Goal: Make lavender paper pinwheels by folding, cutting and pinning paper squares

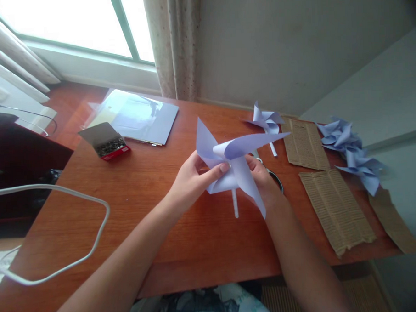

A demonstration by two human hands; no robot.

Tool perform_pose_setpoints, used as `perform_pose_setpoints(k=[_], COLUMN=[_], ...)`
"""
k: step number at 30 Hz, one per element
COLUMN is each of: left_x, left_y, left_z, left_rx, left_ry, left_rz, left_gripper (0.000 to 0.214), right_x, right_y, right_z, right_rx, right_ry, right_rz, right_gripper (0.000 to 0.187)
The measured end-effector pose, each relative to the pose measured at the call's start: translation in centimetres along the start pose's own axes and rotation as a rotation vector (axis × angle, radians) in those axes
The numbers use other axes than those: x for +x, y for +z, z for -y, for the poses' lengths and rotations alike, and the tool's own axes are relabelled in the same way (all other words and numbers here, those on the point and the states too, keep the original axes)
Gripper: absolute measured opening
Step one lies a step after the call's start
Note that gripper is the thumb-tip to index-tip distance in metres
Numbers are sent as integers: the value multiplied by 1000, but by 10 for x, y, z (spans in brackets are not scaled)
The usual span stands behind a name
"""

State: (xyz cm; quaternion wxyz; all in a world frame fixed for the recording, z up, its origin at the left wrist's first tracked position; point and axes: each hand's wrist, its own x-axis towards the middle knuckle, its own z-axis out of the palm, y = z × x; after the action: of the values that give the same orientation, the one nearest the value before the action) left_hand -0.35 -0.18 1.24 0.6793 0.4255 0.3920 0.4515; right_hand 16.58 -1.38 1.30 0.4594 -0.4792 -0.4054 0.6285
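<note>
One pale blue paper pinwheel (234,161) is held just above the middle of the desk (162,222), between both hands. All four of its blades are already curled in to the hub, and a white stick (235,205) hangs down below it, so the folding looks done. What seems left is the fastening at the centre, though the hub is too covered to tell whether a pin is in.

The left hand (191,177) comes in from the near left, forearm low over the desk and wrist straight. Its fingers (222,167) are closed in a pinch on the hub from the front. The right hand (264,181) reaches in from the near right, half hidden by a blade. Its thumb presses the paper and the other fingers curl behind, so it too has hold of the pinwheel.

Under that hand lie scissors (277,179), mostly covered. Just beyond, a finished pinwheel (266,121) lies on the desk. A heap of pinwheels (349,154) lies at the far right, past two cardboard strips (336,210). Judging by that count, several are complete and this one is near its end.

On the far left sit an open box (107,142) of small metal pieces and a stack of paper sheets (137,115).
</note>
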Motion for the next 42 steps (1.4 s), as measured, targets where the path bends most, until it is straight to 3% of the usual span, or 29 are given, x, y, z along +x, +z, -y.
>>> perform_pose_setpoints(k=[3,7,11,13,16,20,26,37,42], left_x=[1,0,-5,-10,-16,-19,-16,-9,-11], left_y=[3,3,-3,-3,1,6,7,5,4], left_z=[6,5,-4,-8,-10,-3,6,12,10], left_rx=[13,8,289,485,685,846,741,563,563], left_ry=[88,134,389,548,661,614,541,508,538], left_rz=[-68,-183,-387,-390,-245,-61,55,-52,-103], left_gripper=[47,38,23,19,26,45,52,34,27], right_x=[4,10,14,14,13,10,8,2,2], right_y=[2,3,2,3,8,15,21,27,26], right_z=[-3,-9,-10,-8,-5,-6,-11,-8,-10], right_rx=[148,258,284,265,235,178,74,-155,-96], right_ry=[17,20,6,-8,-61,-150,-258,-411,-317], right_rz=[72,35,-25,-69,-168,-235,-319,-276,-272], right_gripper=[31,31,31,32,33,28,23,13,17])
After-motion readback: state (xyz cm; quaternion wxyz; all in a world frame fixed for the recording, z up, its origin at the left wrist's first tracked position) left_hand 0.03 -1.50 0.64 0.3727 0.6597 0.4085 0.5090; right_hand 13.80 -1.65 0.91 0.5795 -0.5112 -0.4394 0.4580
